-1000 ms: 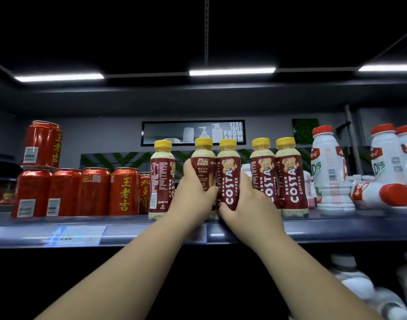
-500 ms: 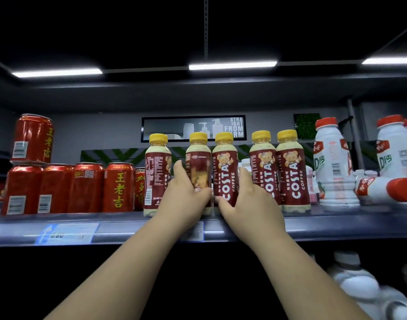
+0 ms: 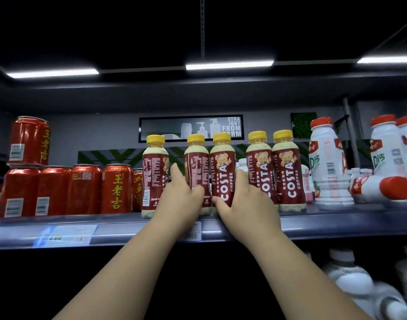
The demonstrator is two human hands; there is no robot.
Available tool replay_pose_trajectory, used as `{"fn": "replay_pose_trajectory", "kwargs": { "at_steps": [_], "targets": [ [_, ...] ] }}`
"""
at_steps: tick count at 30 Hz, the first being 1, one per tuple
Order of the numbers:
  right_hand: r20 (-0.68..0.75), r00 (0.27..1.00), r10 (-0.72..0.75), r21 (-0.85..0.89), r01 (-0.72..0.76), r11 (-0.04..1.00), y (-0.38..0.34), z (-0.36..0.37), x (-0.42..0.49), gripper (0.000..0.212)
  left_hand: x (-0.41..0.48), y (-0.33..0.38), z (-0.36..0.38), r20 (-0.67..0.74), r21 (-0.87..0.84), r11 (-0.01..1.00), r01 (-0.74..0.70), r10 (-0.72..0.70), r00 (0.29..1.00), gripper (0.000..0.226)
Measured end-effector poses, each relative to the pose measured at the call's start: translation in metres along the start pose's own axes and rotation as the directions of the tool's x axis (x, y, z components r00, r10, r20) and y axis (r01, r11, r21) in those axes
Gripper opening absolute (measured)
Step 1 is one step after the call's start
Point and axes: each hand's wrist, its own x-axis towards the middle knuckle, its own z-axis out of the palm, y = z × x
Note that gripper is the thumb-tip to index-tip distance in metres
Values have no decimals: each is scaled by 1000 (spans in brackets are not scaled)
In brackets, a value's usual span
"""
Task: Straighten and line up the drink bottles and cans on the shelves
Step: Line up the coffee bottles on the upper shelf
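Five yellow-capped coffee bottles stand in a row on the shelf (image 3: pixel 128 229), and the person reaches up with both arms to the middle of the row. The left hand (image 3: pixel 179 199) is wrapped round the second bottle (image 3: pixel 197 167), thumb across its lower front and fingers up its left side; this bottle shows small print to the front, not the logo. The right hand (image 3: pixel 248 204) clasps the third bottle (image 3: pixel 223 172) low down, thumb on the front and fingers round its right side, its bear and logo facing out. Both held bottles stand upright, side by side and very close. The first bottle (image 3: pixel 154 176) stands slightly apart on the left, print side forward. The fourth bottle (image 3: pixel 259 167) and fifth bottle (image 3: pixel 288 174) stand close together on the right, logos forward. Left of the coffee, red cans (image 3: pixel 84 190) line the shelf, and a stacked can (image 3: pixel 29 140) sits on the leftmost one. To the right stands a white bottle (image 3: pixel 324 162) with a red cap, and beside it a toppled white bottle (image 3: pixel 382 189) lies on its side.
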Motion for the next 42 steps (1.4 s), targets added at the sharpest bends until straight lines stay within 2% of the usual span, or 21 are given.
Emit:
{"fn": "replay_pose_trajectory", "kwargs": {
  "at_steps": [4,7,11,15,19,23,28,32,35,36,38,39,40,42],
  "targets": [
    [-20,1000,-21,-11,20,1000,0,-1,-1,74,-1,0,1,-11,24,999,-36,37,999,85],
    [-18,1000,-20,-14,19,1000,0,-1,-2,75,-2,2,-1,26,4,1000,8,-8,1000,86],
    [-15,1000,-6,-17,6,1000,0,-1,-2,74,-5,4,-2,-11,58,998,-15,16,1000,97],
    [-5,1000,4,-15,-4,1000,1,-2,-1,69,-4,4,-2,2,16,1000,9,-9,1000,79],
    [-8,1000,-4,-8,4,1000,1,-2,-2,57,-4,2,-1,35,83,996,-37,34,999,78],
    [-18,1000,-1,-19,1,1000,1,0,-3,58,-3,0,-1,57,41,998,-41,38,998,71],
    [-19,1000,17,-9,-17,1000,0,0,-2,59,-5,2,0,50,76,994,-82,78,996,56],
    [-11,1000,25,-15,-25,1000,1,-1,-3,59,-8,1,3,-4,73,989,-126,127,992,54],
    [-7,1000,28,0,-28,1000,1,0,-4,65,-19,-2,-3,-95,42,974,-223,226,969,66],
    [-5,1000,29,13,-28,1000,2,0,-4,66,-25,-4,-8,-159,92,955,-283,295,942,69],
    [-8,1000,29,31,-29,999,1,1,-4,69,-33,-19,-19,-322,248,895,-371,437,840,68],
    [-14,999,28,28,-28,999,1,1,-4,70,-36,-27,-27,-404,281,892,-353,444,800,68],
    [-25,999,28,23,-27,999,-1,2,-5,70,-36,-35,-35,-446,283,910,-302,404,799,70],
    [-56,998,23,23,-22,999,-2,2,-8,71,-31,-42,-50,-396,217,969,-120,200,896,81]
  ]
}}
